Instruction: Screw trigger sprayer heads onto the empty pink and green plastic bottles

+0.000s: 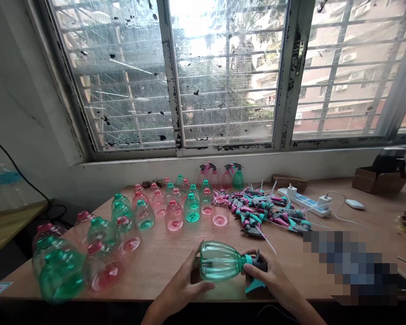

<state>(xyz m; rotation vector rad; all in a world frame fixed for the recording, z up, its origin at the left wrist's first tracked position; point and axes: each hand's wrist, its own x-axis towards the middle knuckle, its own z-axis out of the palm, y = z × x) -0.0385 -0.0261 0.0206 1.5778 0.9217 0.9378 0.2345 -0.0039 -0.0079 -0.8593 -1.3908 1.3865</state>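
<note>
A clear green spray bottle (219, 262) lies sideways in the air above the table's front edge, its base to the left. Around the base end curls my left hand (187, 280), thumb below and fingers behind. My right hand (265, 273) grips the black and teal spray head (257, 264) at the bottle's neck, thumb on the teal collar. The head sits against the neck; how tightly it is threaded I cannot tell. Past my hands lies a pile of loose pink, teal and black spray heads (257, 207) with thin tubes.
Several open green bottles (61, 275) and pink bottles (103, 268) stand at the left and middle. Spray bottles with heads (226, 176) stand by the wall. Farther right are a power strip (306, 201), a cardboard box (375, 178) and a blurred-out patch (355, 264).
</note>
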